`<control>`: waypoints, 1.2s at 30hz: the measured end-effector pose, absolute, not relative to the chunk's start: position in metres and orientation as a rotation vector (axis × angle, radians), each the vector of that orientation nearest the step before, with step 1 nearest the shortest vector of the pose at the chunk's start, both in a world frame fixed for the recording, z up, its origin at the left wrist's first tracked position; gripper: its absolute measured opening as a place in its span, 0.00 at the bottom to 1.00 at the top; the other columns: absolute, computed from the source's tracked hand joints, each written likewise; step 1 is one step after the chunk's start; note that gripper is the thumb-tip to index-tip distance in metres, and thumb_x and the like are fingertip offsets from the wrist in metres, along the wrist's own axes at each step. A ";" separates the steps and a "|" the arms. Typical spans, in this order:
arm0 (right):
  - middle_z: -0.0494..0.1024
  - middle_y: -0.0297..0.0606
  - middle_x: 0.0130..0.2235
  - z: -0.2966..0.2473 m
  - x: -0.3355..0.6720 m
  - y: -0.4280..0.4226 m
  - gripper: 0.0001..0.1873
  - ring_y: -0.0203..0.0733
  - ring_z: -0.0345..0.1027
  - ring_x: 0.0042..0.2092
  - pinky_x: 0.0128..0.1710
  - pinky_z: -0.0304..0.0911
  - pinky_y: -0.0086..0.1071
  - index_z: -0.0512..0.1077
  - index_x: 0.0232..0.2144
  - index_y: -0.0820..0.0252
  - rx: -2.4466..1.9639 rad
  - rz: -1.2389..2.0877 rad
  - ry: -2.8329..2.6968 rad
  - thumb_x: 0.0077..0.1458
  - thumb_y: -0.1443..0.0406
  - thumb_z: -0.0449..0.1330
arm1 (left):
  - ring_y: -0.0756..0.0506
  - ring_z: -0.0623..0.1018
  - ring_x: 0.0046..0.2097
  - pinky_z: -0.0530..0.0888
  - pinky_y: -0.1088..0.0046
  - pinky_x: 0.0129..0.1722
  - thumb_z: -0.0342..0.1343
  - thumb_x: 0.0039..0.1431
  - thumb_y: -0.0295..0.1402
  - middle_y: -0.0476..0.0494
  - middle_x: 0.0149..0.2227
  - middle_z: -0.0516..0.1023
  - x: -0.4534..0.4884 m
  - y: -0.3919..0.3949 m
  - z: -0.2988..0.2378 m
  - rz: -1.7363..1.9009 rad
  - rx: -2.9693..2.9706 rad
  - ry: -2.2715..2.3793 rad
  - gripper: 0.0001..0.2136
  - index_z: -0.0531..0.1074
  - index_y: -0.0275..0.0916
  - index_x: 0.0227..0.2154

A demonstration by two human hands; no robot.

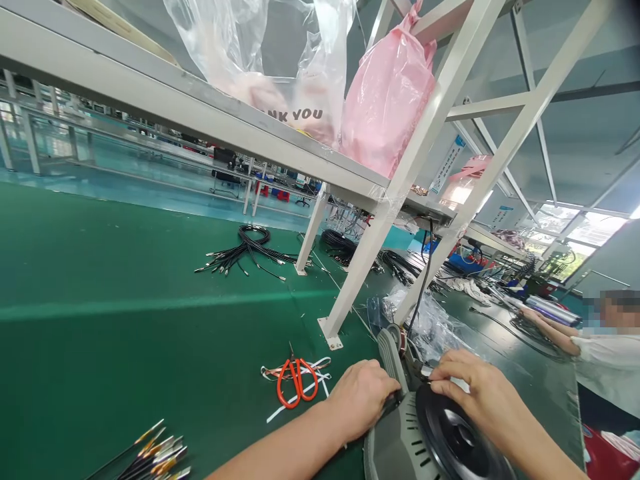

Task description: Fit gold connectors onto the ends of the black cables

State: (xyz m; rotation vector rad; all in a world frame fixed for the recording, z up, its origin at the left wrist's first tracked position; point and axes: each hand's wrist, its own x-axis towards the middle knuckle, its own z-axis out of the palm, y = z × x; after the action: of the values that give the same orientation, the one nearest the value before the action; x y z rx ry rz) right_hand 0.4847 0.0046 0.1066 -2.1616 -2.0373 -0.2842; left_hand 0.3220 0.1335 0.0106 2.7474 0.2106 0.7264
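— Green counter (pixel 125 320): what's left of the fingers?
— Orange scissors (pixel 296 381). Left hand (pixel 361 399) curls, steadying the grey winding machine (pixel 400 440).
— Right?
— Right hand (pixel 470 387) pinches something small over its black spool (pixel 450 433); best kept taut, I'd judge.

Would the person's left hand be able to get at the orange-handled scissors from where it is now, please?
Probably yes. The left hand rests on the grey machine, and the scissors lie just to its left on the green table, with only loose strips around them and nothing between.
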 end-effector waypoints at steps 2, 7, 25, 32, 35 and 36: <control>0.78 0.34 0.33 0.106 0.485 0.005 0.09 0.44 0.73 0.38 0.38 0.66 0.34 0.77 0.28 0.54 -2.169 -0.273 -2.033 0.58 0.65 0.59 | 0.45 0.74 0.38 0.68 0.72 0.40 0.51 0.62 0.26 0.46 0.34 0.80 0.323 0.135 0.013 0.705 2.772 0.176 0.09 0.75 0.40 0.39; 0.78 0.34 0.33 0.105 0.488 0.003 0.09 0.46 0.72 0.39 0.39 0.66 0.37 0.76 0.28 0.53 -2.186 -0.236 -2.013 0.59 0.62 0.58 | 0.46 0.74 0.36 0.68 0.74 0.34 0.53 0.60 0.25 0.47 0.33 0.80 0.313 0.137 0.008 0.617 2.769 0.258 0.07 0.76 0.39 0.35; 0.77 0.36 0.35 0.092 0.493 -0.003 0.11 0.49 0.70 0.40 0.41 0.64 0.42 0.75 0.29 0.52 -2.201 -0.244 -1.944 0.60 0.59 0.55 | 0.46 0.73 0.35 0.62 0.69 0.31 0.59 0.56 0.35 0.50 0.28 0.76 0.276 0.119 -0.033 0.466 2.912 0.227 0.10 0.68 0.39 0.22; 0.78 0.36 0.34 0.112 0.473 0.009 0.11 0.47 0.70 0.40 0.39 0.63 0.39 0.76 0.30 0.54 -2.344 -0.300 -2.091 0.61 0.63 0.55 | 0.45 0.73 0.37 0.63 0.69 0.31 0.58 0.57 0.31 0.47 0.31 0.76 0.286 0.125 -0.028 0.450 2.953 0.322 0.07 0.70 0.38 0.25; 0.78 0.34 0.32 0.126 0.458 0.019 0.11 0.46 0.70 0.38 0.37 0.61 0.36 0.76 0.27 0.55 -2.370 -0.301 -2.164 0.59 0.67 0.57 | 0.45 0.73 0.37 0.64 0.70 0.30 0.57 0.58 0.32 0.47 0.31 0.76 0.285 0.122 -0.029 0.441 2.954 0.356 0.08 0.70 0.38 0.25; 0.79 0.34 0.31 0.130 0.453 0.022 0.11 0.46 0.70 0.38 0.36 0.60 0.36 0.76 0.25 0.55 -2.370 -0.302 -2.177 0.57 0.69 0.57 | 0.45 0.73 0.37 0.65 0.70 0.30 0.57 0.58 0.32 0.47 0.31 0.76 0.285 0.121 -0.029 0.436 2.953 0.361 0.07 0.70 0.38 0.25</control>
State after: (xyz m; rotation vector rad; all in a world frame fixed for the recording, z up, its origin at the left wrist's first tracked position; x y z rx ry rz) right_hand 0.4532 0.0220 0.1297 -2.3699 -2.1765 -0.3016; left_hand 0.2848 0.1213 -0.0286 2.9535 0.3605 0.4365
